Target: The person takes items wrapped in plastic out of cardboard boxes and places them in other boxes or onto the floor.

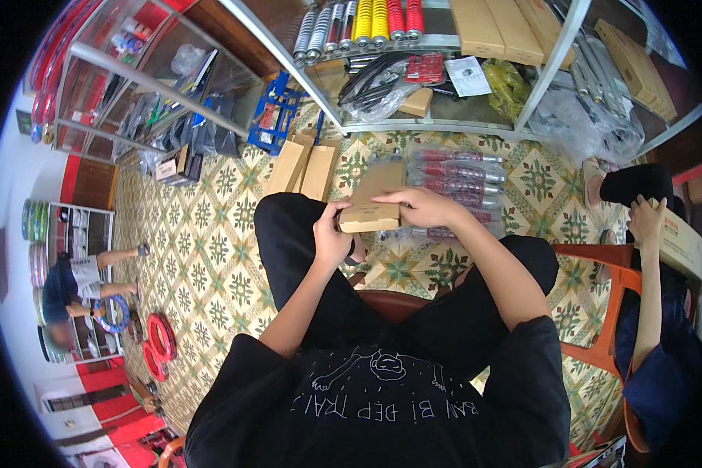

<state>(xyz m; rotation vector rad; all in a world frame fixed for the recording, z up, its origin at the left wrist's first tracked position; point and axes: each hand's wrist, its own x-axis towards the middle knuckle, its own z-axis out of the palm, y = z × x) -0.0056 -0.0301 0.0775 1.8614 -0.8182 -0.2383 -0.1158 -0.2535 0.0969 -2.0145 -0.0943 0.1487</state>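
Note:
Between my knees I hold a long brown cardboard box (371,202), its near end flap facing me. My left hand (332,231) grips the box's left side near that end, thumb on the upper edge. My right hand (426,206) lies over the right side, fingers reaching across the top face. Beyond it on the tiled floor, several red-spring shock absorbers (456,181) in clear plastic lie side by side. The box and my right hand hide part of them. Two more long cardboard boxes (317,169) stand by my left knee.
A metal-framed display shelf (433,126) ahead carries shock absorbers (371,23) and boxes. At right, a seated person (649,228) holds a carton (681,243) beside an orange chair (611,304). At left, another person (64,286) handles a tire (112,313); red tires (161,339) lie nearby.

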